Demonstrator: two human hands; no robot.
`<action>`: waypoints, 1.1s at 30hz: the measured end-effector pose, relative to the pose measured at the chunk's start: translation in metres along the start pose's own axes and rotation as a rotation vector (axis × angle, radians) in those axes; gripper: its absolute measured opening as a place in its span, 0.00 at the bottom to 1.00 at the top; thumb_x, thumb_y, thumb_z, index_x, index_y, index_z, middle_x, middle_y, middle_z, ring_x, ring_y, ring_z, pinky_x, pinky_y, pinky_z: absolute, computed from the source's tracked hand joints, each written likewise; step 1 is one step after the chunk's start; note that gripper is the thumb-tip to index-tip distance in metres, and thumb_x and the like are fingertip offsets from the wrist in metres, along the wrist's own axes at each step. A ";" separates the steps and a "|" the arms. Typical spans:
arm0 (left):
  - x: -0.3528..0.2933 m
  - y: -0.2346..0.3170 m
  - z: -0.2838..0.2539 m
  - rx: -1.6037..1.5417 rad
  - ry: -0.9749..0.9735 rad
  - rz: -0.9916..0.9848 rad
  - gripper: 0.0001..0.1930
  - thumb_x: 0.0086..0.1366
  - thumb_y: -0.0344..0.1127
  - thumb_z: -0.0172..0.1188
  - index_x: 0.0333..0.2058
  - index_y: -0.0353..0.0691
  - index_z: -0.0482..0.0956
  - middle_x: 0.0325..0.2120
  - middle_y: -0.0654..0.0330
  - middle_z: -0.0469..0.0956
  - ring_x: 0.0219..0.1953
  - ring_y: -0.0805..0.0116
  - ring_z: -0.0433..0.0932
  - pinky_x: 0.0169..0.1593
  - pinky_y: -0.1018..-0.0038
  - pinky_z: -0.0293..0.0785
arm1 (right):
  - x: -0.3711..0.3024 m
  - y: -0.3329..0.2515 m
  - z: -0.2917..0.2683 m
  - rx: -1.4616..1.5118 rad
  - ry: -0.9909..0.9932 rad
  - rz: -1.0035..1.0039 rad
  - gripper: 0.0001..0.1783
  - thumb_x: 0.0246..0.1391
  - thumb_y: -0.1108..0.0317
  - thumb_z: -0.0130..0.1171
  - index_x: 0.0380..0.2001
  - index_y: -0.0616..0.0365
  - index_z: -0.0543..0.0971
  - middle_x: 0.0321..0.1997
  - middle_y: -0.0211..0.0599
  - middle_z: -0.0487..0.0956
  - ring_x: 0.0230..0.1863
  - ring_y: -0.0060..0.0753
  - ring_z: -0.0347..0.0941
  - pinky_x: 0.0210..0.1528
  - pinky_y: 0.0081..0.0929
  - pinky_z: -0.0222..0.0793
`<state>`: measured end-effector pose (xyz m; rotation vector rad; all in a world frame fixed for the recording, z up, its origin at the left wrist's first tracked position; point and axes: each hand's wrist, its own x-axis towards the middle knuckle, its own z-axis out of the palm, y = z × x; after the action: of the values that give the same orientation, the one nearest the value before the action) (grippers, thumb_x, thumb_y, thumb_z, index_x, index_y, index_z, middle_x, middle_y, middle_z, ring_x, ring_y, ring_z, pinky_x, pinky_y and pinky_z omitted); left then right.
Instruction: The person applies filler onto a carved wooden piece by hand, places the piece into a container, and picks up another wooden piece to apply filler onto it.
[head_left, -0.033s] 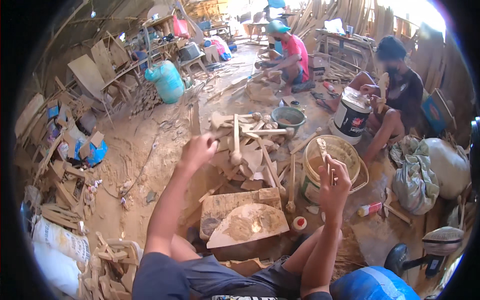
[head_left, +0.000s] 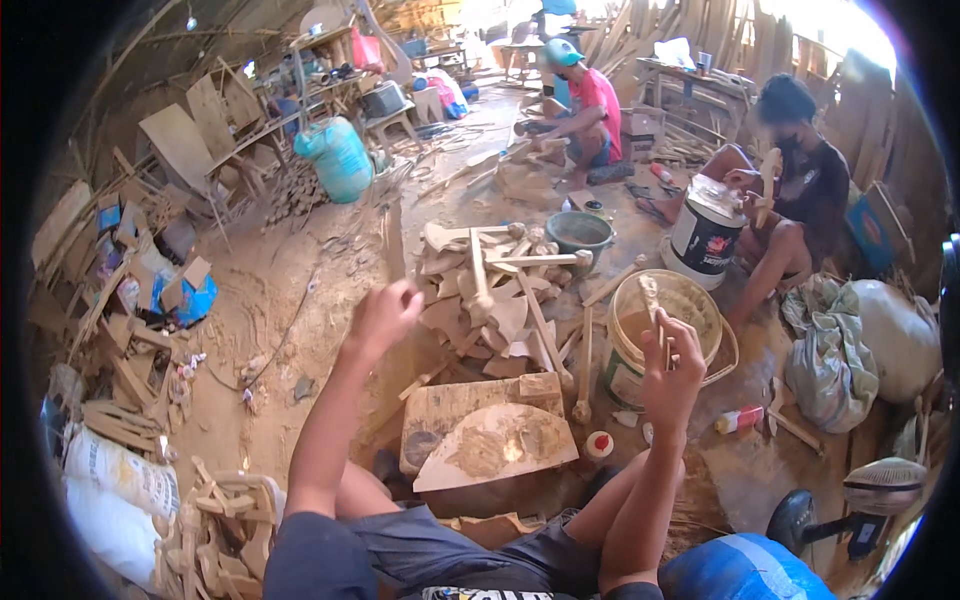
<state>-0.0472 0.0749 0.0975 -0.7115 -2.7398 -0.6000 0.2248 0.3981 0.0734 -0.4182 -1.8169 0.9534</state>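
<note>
My right hand (head_left: 672, 365) is closed round a thin stick (head_left: 649, 292), its upper end coated with pale paste, above the rim of a cream bucket (head_left: 620, 335). My left hand (head_left: 388, 315) is raised beside a heap of carved wooden pieces, its fingers loosely curled and apart, with nothing seen in them. On the heap lie a wooden axe-shaped piece (head_left: 440, 237) and a long piece with a knobbed end (head_left: 479, 270). Before my lap, a rounded board (head_left: 545, 430) smeared with brownish paste rests against a wooden block (head_left: 425, 410).
A red-capped white bottle (head_left: 599, 446) stands right of the board. Past the heap is a dark basin (head_left: 578, 230). Two people sit working farther off, one beside a black-and-white bucket (head_left: 700, 232). Scrap wood (head_left: 130, 360) piles up at left; a blue bundle (head_left: 745, 568) and a fan (head_left: 885, 485) are at lower right.
My left hand has come away from the axe-shaped piece on the heap, drawing back toward me and slightly left. The right hand keeps its hold on the stick, nearly still.
</note>
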 end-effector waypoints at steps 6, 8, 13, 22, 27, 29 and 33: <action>-0.221 -0.141 -0.094 -0.056 0.304 -0.431 0.12 0.73 0.41 0.63 0.40 0.39 0.89 0.31 0.47 0.88 0.36 0.48 0.89 0.41 0.59 0.82 | -0.005 0.006 0.009 0.050 0.009 0.007 0.14 0.64 0.76 0.68 0.53 0.61 0.86 0.50 0.41 0.87 0.47 0.32 0.84 0.48 0.30 0.78; -0.277 -0.133 -0.146 0.012 0.317 -0.620 0.13 0.73 0.42 0.63 0.39 0.37 0.88 0.31 0.46 0.88 0.37 0.46 0.88 0.42 0.59 0.82 | -0.005 0.021 0.003 0.001 -0.004 0.013 0.16 0.65 0.77 0.66 0.56 0.58 0.85 0.46 0.35 0.87 0.41 0.26 0.82 0.39 0.24 0.76; -0.413 -0.128 -0.238 0.416 0.513 -0.866 0.19 0.73 0.48 0.61 0.40 0.35 0.87 0.35 0.44 0.87 0.41 0.37 0.85 0.46 0.52 0.81 | 0.003 0.059 0.007 -0.055 0.003 -0.175 0.18 0.70 0.62 0.68 0.58 0.57 0.86 0.40 0.34 0.87 0.36 0.22 0.76 0.40 0.26 0.73; -0.594 -0.137 -0.232 0.641 0.370 -1.481 0.23 0.69 0.52 0.65 0.42 0.34 0.86 0.37 0.43 0.88 0.45 0.39 0.87 0.52 0.48 0.81 | -0.010 0.059 0.027 -0.156 -0.105 -0.351 0.22 0.72 0.53 0.66 0.62 0.51 0.85 0.43 0.32 0.87 0.36 0.22 0.72 0.38 0.26 0.68; -0.632 -0.167 -0.220 0.422 -0.027 -1.674 0.28 0.62 0.59 0.70 0.45 0.38 0.88 0.41 0.46 0.89 0.46 0.46 0.89 0.54 0.54 0.83 | -0.015 0.020 -0.002 -0.131 -0.263 -0.229 0.23 0.75 0.56 0.63 0.66 0.54 0.83 0.59 0.39 0.86 0.46 0.29 0.78 0.48 0.31 0.74; -0.638 -0.187 -0.229 -0.016 -0.184 -1.700 0.31 0.63 0.64 0.70 0.40 0.35 0.88 0.35 0.51 0.89 0.37 0.55 0.89 0.45 0.57 0.84 | -0.017 0.016 -0.009 -0.126 -0.245 -0.260 0.23 0.75 0.56 0.63 0.66 0.53 0.83 0.57 0.38 0.86 0.45 0.27 0.77 0.47 0.29 0.73; -0.598 -0.175 -0.202 -0.096 -0.096 -1.702 0.28 0.68 0.60 0.69 0.41 0.34 0.87 0.35 0.57 0.89 0.31 0.63 0.87 0.38 0.62 0.83 | -0.031 -0.008 -0.017 -0.064 -0.245 -0.204 0.22 0.74 0.57 0.64 0.65 0.54 0.84 0.55 0.36 0.87 0.43 0.23 0.77 0.46 0.27 0.73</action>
<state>0.3988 -0.3982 0.0206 1.8150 -2.7229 -0.8804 0.2544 0.3799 0.0640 -0.1547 -2.0712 0.8339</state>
